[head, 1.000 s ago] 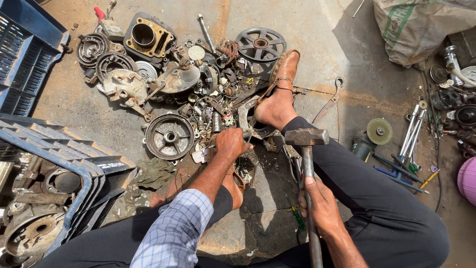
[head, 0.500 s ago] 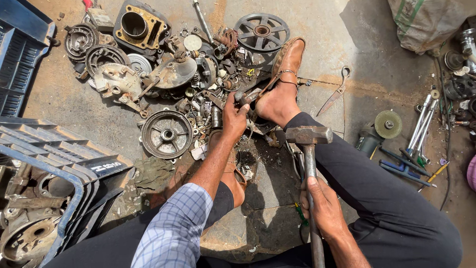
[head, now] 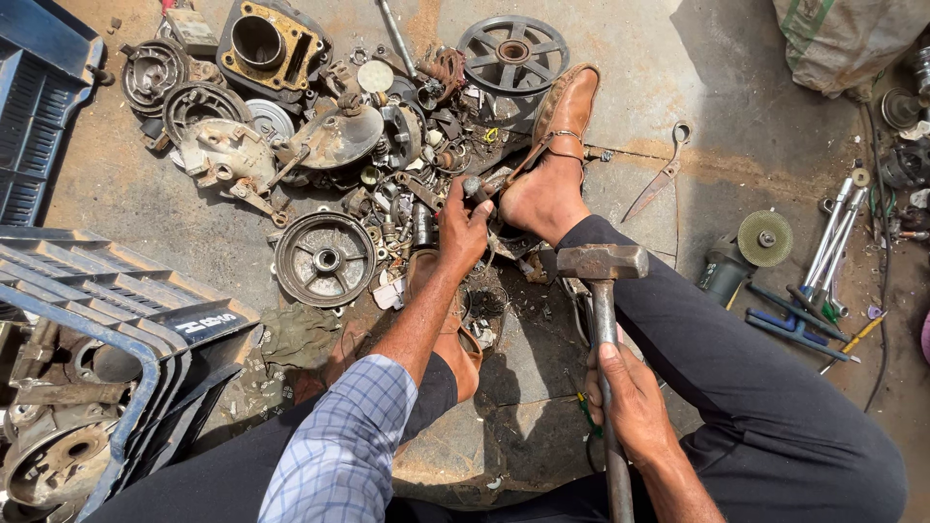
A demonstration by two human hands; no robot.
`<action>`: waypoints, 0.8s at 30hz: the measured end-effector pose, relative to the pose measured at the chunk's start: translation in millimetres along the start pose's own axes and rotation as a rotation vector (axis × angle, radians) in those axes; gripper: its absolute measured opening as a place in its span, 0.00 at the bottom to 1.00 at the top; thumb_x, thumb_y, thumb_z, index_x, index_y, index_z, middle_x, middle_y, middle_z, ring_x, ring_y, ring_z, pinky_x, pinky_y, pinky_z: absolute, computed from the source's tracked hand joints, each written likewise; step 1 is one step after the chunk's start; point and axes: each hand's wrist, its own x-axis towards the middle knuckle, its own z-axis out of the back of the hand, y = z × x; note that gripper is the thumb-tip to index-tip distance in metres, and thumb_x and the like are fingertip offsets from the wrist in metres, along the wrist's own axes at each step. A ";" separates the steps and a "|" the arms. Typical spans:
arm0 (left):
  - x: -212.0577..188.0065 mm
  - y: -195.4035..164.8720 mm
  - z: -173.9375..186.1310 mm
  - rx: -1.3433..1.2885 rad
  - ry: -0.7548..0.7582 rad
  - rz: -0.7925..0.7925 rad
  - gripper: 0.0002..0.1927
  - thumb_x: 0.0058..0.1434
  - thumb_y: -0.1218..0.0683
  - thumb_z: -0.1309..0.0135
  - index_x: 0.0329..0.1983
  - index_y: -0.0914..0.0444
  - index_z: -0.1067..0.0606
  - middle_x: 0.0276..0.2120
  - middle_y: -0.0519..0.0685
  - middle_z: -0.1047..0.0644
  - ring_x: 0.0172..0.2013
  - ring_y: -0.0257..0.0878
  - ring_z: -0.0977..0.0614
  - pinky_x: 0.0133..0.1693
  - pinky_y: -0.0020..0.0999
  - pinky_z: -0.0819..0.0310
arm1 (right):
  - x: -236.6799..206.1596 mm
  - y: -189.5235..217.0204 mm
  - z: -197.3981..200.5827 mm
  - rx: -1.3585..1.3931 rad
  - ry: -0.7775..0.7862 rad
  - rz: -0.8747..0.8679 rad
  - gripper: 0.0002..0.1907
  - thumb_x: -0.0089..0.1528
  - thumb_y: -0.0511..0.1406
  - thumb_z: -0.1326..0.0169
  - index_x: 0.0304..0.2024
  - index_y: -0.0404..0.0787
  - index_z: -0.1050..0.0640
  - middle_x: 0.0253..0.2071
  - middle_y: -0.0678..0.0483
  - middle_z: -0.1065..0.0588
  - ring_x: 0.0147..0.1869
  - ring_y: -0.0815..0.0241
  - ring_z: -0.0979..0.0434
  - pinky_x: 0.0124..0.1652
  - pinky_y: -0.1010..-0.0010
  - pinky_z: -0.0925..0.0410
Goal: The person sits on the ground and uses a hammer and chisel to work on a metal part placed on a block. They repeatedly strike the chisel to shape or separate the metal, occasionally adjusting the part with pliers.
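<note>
Down on the ground, the left hand (head: 463, 225) is closed on one small metal part (head: 475, 187), held just ahead of its fingers and right beside the sandalled foot (head: 552, 165). The right hand (head: 628, 407) is clamped on the handle of one hammer (head: 602, 263), whose long axis runs straight away from it, head raised just right of the part. Only the left hand touches the part; two hands, one hammer, one part.
</note>
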 end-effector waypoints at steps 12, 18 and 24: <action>-15.6 -3.7 -10.2 0.379 0.082 -0.309 0.23 0.71 0.38 0.53 0.50 0.63 0.31 0.40 0.52 0.28 0.45 0.50 0.22 0.47 0.49 0.25 | 7.1 6.8 -14.3 -0.151 -0.019 0.044 0.25 0.69 0.52 0.62 0.37 0.39 0.27 0.18 0.55 0.32 0.18 0.65 0.33 0.21 0.70 0.37; -15.7 -5.4 -12.2 0.493 0.090 -0.422 0.14 0.66 0.54 0.42 0.50 0.63 0.31 0.45 0.55 0.31 0.50 0.54 0.26 0.47 0.50 0.25 | 22.1 27.6 -30.2 -0.315 -0.047 0.224 0.25 0.70 0.51 0.59 0.34 0.37 0.29 0.18 0.54 0.32 0.18 0.63 0.29 0.19 0.67 0.34; -12.3 -7.8 -6.9 0.535 0.100 -0.458 0.20 0.57 0.65 0.48 0.53 0.62 0.33 0.46 0.54 0.31 0.52 0.53 0.25 0.47 0.46 0.21 | 45.4 47.8 -43.9 -0.489 -0.140 0.391 0.23 0.70 0.50 0.61 0.37 0.37 0.29 0.16 0.51 0.30 0.18 0.61 0.27 0.20 0.66 0.34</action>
